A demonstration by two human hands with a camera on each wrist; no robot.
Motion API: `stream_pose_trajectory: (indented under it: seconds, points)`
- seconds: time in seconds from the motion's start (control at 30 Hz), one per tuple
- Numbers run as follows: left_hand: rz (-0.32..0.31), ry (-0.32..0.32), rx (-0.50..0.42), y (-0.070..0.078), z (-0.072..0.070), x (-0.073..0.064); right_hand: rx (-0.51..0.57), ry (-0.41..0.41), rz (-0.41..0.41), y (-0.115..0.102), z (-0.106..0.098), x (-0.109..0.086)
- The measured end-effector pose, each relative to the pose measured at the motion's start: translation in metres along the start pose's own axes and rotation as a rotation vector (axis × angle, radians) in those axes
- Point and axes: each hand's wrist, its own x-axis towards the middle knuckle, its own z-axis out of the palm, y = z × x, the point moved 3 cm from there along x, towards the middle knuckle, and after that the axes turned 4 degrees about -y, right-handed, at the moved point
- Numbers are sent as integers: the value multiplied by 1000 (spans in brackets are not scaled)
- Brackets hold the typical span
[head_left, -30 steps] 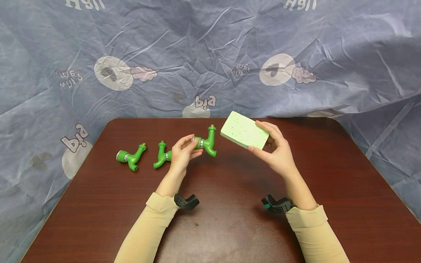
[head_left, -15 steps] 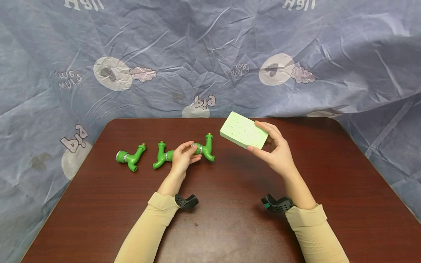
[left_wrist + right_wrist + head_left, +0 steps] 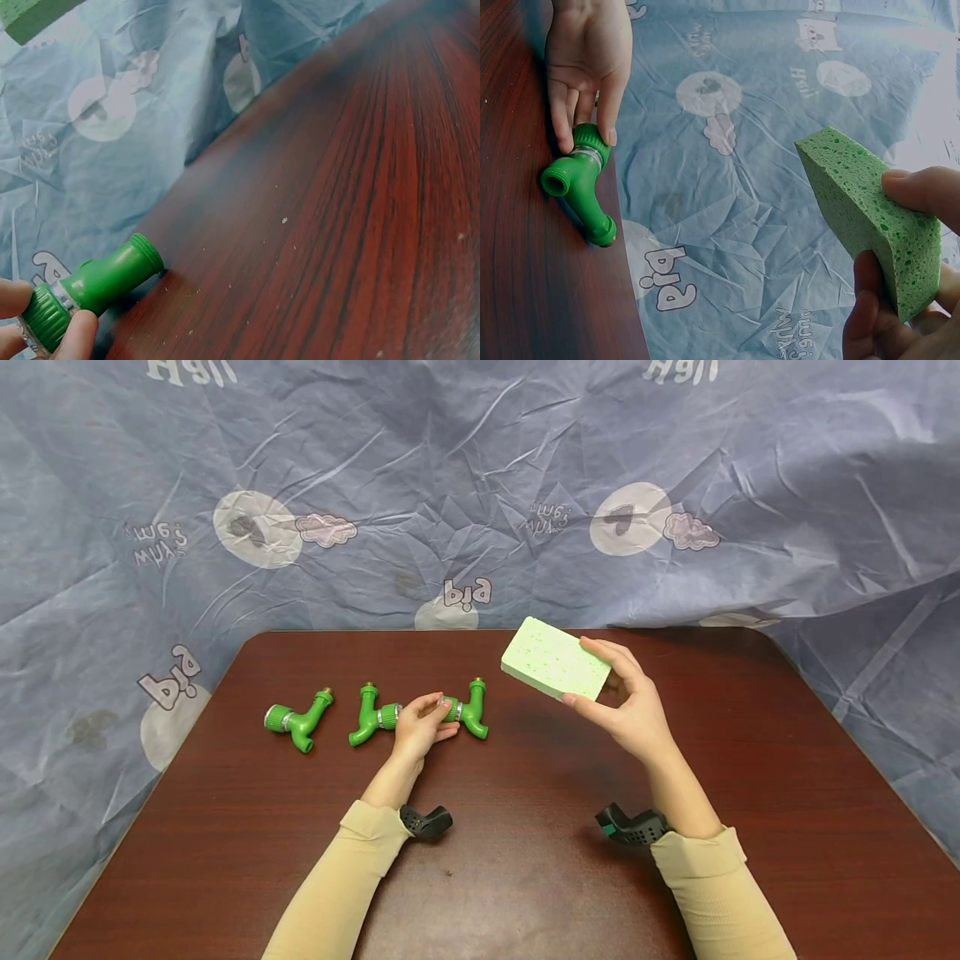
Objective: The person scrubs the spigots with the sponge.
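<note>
My left hand [image 3: 422,727] pinches the ribbed knob of a green faucet [image 3: 472,712] close over the table, thumb and fingers on either side. In the left wrist view that faucet [image 3: 112,274] points its spout toward the wood. A second green faucet [image 3: 367,717] lies just left of this hand, its knob end partly behind the fingers. Further left lies a third green faucet [image 3: 300,720]. My right hand [image 3: 633,706] holds a light green sponge [image 3: 557,658] up above the table by its right end, thumb on one face, as the right wrist view shows of the sponge [image 3: 870,214].
The dark red-brown wooden table [image 3: 510,860] spreads under both arms. Behind its far edge hangs a wrinkled blue-grey cloth [image 3: 480,485] with printed figures. Black wrist mounts [image 3: 426,821] sit at both sleeve cuffs.
My left hand has lowered the faucet toward the table, bringing it nearly level with the others and uncovering more of the second faucet's knob. The right hand and sponge have stayed almost still.
</note>
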Motion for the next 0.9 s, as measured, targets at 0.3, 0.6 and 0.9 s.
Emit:
stream_pose_trajectory:
  seconds: [0.3,0.6,0.9]
  points:
    - [31,-62,192,20,0,-7,13,-5,15,14,-3,0]
    - [269,9,496,70,-14,-23,-4,-13,8,-12,2,0]
    - [306,177,574,99,-57,-34,-2,-15,14,-12,3,0]
